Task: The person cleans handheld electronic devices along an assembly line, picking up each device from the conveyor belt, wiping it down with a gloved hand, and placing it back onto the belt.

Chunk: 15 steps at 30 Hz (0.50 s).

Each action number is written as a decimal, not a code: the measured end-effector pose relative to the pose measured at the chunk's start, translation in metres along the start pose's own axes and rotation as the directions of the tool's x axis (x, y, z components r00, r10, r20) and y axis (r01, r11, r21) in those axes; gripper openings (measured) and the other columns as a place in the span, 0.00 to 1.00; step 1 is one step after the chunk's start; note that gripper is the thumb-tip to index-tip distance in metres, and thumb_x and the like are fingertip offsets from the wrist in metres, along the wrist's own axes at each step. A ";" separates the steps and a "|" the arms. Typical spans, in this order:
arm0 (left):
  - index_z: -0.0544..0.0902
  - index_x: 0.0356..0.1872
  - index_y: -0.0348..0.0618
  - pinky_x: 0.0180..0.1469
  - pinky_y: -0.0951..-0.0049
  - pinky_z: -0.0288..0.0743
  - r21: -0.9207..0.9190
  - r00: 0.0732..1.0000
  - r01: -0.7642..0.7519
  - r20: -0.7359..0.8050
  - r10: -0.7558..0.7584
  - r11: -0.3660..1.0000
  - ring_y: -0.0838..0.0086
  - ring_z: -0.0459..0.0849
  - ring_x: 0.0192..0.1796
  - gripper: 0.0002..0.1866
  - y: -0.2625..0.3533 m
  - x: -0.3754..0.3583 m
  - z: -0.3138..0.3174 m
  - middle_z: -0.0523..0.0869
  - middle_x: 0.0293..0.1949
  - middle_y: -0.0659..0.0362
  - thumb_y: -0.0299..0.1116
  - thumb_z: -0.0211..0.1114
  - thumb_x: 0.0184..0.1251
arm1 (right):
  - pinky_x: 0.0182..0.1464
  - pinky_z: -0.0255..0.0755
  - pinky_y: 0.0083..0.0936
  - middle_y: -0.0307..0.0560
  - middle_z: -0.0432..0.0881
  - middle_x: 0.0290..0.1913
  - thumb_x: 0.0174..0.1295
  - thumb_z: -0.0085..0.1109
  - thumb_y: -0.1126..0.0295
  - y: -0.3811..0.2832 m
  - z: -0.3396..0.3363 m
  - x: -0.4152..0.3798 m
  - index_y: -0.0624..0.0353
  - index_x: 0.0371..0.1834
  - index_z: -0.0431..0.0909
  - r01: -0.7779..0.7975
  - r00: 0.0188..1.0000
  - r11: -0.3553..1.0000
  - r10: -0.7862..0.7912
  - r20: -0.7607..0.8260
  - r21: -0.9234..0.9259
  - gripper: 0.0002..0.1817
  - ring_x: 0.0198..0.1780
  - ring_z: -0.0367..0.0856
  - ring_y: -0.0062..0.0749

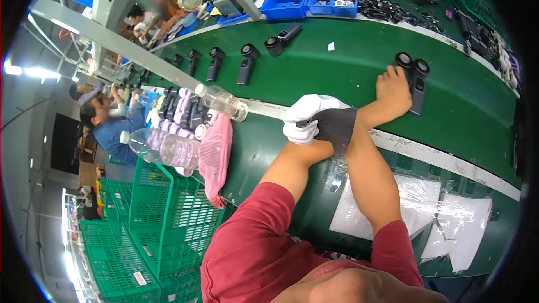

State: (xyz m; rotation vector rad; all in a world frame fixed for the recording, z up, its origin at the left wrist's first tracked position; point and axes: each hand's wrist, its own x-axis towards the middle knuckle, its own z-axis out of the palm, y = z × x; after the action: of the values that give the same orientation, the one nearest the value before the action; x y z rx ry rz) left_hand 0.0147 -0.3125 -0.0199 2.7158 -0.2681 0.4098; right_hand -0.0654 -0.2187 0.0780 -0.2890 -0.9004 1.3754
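Observation:
My arms cross over the green work surface. My bare left hand [393, 91] reaches out to the right, its fingers curled on a dark handheld device [402, 59] with a round head; the hand hides most of the handle. Against it lies a second dark device [418, 85] of the same kind. My right hand [313, 118], in a white glove with a dark grey cuff, lies over my left forearm and points left. Its fingers look curled, and whatever is inside them is hidden. Further left, several similar devices [246, 64] lie in a row on the green belt [314, 67].
Blue bins [285, 4] and a heap of black parts [387, 11] line the far side. Clear plastic bottles [222, 102] and a pink mesh bag [216, 157] are at left, above green crates [168, 207]. White wrapped sheets [415, 196] lie near me. Other people work across and left.

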 end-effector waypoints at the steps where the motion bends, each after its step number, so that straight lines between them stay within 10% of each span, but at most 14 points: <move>1: 0.71 0.51 0.29 0.52 0.56 0.75 -0.017 1.000 -0.010 -0.007 0.010 1.000 0.52 0.83 0.48 0.30 0.016 0.002 0.011 0.77 0.48 0.43 0.36 0.73 0.51 | 0.23 0.48 0.20 0.30 0.58 0.18 0.75 0.50 0.62 -0.001 0.000 -0.002 0.49 0.17 0.60 0.014 1.000 1.000 -0.014 -0.003 0.008 0.24 0.19 0.53 0.17; 9: 0.74 0.55 0.27 0.53 0.53 0.74 -0.147 0.995 -0.058 -0.093 0.045 0.987 0.50 0.82 0.50 0.30 0.059 0.012 0.024 0.80 0.48 0.40 0.46 0.63 0.64 | 0.25 0.50 0.21 0.31 0.58 0.18 0.75 0.51 0.62 -0.018 -0.003 -0.011 0.49 0.17 0.60 0.048 0.997 0.998 -0.047 -0.053 0.028 0.24 0.20 0.54 0.19; 11: 0.78 0.53 0.28 0.42 0.49 0.79 -0.233 0.998 0.018 -0.061 -0.033 0.972 0.46 0.86 0.42 0.28 0.014 0.036 -0.014 0.85 0.42 0.38 0.49 0.57 0.69 | 0.25 0.50 0.21 0.31 0.58 0.18 0.76 0.50 0.62 -0.018 0.004 -0.015 0.50 0.17 0.60 0.050 0.994 0.999 -0.048 -0.098 0.012 0.24 0.20 0.54 0.18; 13: 0.63 0.66 0.21 0.37 0.46 0.80 -0.044 0.902 0.024 -0.430 -0.040 0.999 0.47 0.88 0.36 0.35 -0.074 0.082 -0.002 0.87 0.34 0.40 0.44 0.55 0.70 | 0.25 0.50 0.20 0.30 0.57 0.18 0.76 0.50 0.61 -0.019 0.005 -0.018 0.50 0.17 0.60 0.055 0.990 0.998 -0.055 -0.130 0.002 0.24 0.19 0.53 0.18; 15: 0.54 0.68 0.19 0.37 0.47 0.82 -0.179 0.870 0.340 -0.315 -0.381 0.923 0.42 0.88 0.36 0.36 -0.169 0.119 -0.034 0.87 0.32 0.39 0.40 0.53 0.72 | 0.25 0.50 0.20 0.30 0.57 0.18 0.77 0.49 0.61 -0.021 0.005 -0.016 0.50 0.17 0.60 0.047 0.986 0.999 -0.048 -0.158 -0.009 0.24 0.19 0.53 0.18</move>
State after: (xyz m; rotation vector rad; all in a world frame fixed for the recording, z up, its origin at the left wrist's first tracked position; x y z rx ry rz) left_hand 0.1585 -0.1604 -0.0100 2.4451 0.3018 0.7175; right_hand -0.0525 -0.2396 0.0892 -0.3732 -0.7740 1.2873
